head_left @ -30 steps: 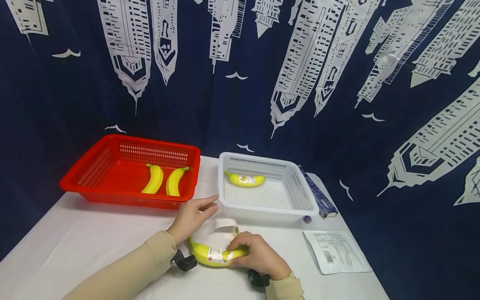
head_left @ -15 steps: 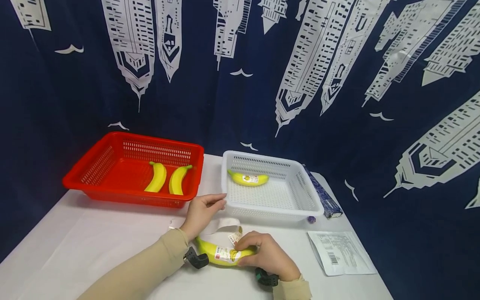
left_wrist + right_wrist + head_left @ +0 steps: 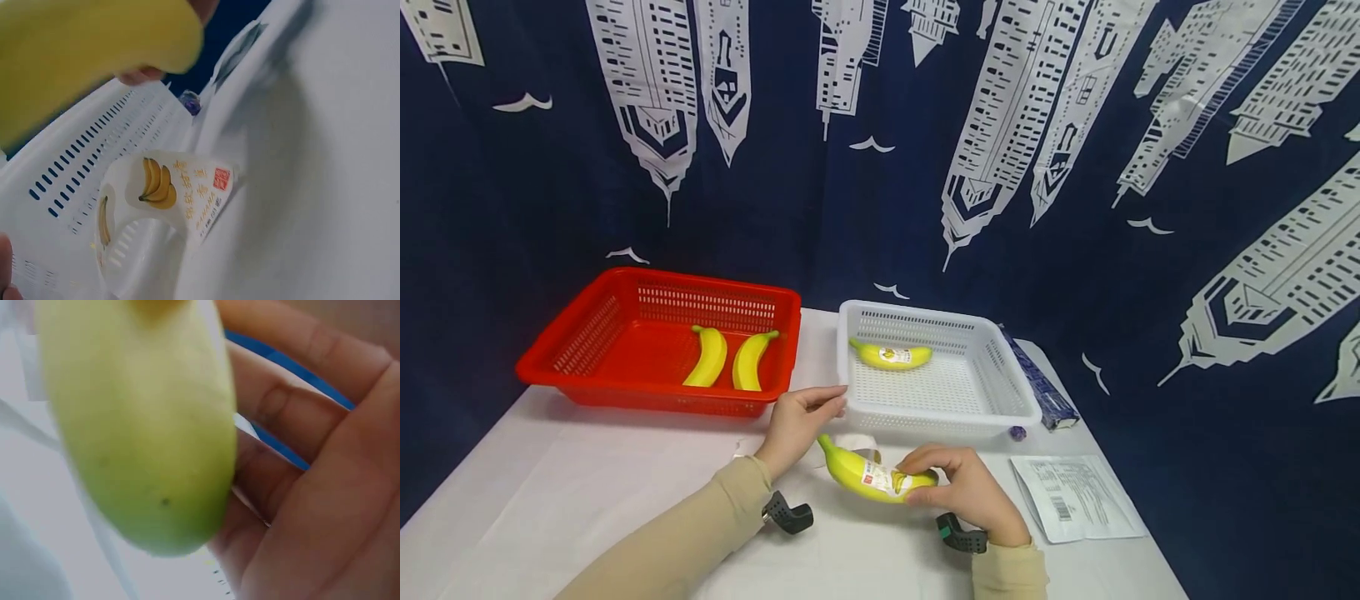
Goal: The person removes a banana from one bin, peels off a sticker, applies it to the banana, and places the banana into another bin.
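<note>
My right hand [image 3: 966, 492] pinches one end of a yellow banana [image 3: 848, 471], a printed label on its side, and holds it above the table. In the right wrist view, the banana [image 3: 137, 425] fills much of the picture. My left hand [image 3: 797, 427] is beside the front left corner of the white basket [image 3: 940, 425], fingers fairly straight; whether they touch its rim I cannot tell. Behind the held banana, a curled strip of labels [image 3: 856, 443] lies on the table. The left wrist view shows banana pictures and writing on this strip [image 3: 187, 181].
One labelled banana [image 3: 891, 357] lies in the white basket. Left of it stands a red basket [image 3: 670, 400] with two bananas [image 3: 709, 358]. A dark blue box [image 3: 1041, 383], a small purple object [image 3: 1017, 433] and a white packet [image 3: 1078, 500] are at the right.
My right hand has lifted the banana off the table, moving it up and to the right. The left hand's fingers and thumb have drawn closer together near the basket corner.
</note>
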Available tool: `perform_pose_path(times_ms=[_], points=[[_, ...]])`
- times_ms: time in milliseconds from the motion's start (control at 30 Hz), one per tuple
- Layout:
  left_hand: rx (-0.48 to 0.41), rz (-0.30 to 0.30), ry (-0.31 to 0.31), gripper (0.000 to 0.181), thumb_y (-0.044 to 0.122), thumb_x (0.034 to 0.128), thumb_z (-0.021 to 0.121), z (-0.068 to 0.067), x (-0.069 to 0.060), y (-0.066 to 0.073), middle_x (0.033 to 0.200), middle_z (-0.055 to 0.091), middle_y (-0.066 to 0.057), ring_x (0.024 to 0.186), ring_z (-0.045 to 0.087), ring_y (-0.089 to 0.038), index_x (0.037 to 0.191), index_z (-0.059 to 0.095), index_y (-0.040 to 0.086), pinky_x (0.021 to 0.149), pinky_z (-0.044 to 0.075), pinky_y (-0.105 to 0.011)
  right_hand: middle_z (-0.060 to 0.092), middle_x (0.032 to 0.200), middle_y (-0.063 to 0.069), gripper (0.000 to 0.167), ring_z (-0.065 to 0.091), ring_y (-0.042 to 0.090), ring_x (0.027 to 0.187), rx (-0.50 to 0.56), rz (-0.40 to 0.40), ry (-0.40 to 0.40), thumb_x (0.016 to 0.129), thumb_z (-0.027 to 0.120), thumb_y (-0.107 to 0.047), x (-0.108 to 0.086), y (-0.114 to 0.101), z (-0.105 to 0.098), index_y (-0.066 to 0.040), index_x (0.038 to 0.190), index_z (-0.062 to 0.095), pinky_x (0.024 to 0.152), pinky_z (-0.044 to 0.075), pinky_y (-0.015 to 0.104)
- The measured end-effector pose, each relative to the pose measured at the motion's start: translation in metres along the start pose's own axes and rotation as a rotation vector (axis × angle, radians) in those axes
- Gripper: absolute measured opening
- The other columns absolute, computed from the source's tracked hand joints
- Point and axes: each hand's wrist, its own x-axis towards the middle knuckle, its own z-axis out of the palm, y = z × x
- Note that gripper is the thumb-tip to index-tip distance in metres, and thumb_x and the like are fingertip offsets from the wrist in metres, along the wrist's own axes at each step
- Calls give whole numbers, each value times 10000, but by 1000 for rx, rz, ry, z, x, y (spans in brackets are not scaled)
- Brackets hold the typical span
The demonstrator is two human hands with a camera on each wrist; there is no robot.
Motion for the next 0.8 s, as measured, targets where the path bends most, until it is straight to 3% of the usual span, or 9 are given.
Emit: perform_pose_path(times_ms=[100, 200, 300, 433, 600, 800], points=[[3, -5, -1, 247, 159, 929, 775, -1, 0, 0, 1014, 794, -71, 898, 754, -168, 1174, 789, 127, 829, 594, -243, 762, 1121, 106, 316, 695, 182, 1106, 19, -15, 59, 769, 878, -51, 7, -4, -13, -66, 1070, 785, 1015, 506, 250], [-8, -2, -2, 251, 159, 932, 771, 0, -1, -1, 1033, 792, -76, 902, 753, -174, 1178, 785, 114, 856, 596, -265, 755, 1135, 101, 300, 678, 175, 1125, -34, 11, 150, 774, 876, -43, 19, -11, -29, -77, 1058, 785, 1002, 510, 247], [-33, -5, -1, 255, 169, 929, 776, 1, -1, -2, 976, 794, -80, 875, 748, -165, 1179, 785, 118, 856, 588, -243, 759, 1131, 53, 302, 673, 168, 1110, -168, 77, 214, 774, 896, -108, 38, -17, -49, -126, 1057, 794, 982, 515, 260], [-55, -1, 13, 259, 161, 918, 787, -1, 2, -5, 937, 794, -92, 858, 747, -155, 1173, 787, 114, 815, 567, -188, 758, 1127, 29, 304, 677, 192, 1072, -342, 166, 218, 778, 904, -153, 72, -13, -78, -145, 1062, 799, 957, 534, 332], [-71, -4, 10, 261, 159, 914, 790, -1, 1, -5, 948, 793, -84, 853, 744, -152, 1171, 788, 113, 807, 564, -173, 766, 1077, 53, 269, 690, 216, 997, -458, 259, 99, 789, 889, -115, 107, 1, -104, -108, 1045, 805, 891, 566, 368], [-89, -8, -4, 262, 145, 914, 788, 1, 0, -4, 928, 791, -89, 836, 738, -137, 1173, 785, 106, 797, 566, -191, 771, 1034, 13, 249, 670, 168, 949, -516, 357, -126, 769, 897, -123, 140, 12, -105, -130, 1004, 815, 860, 557, 332]])
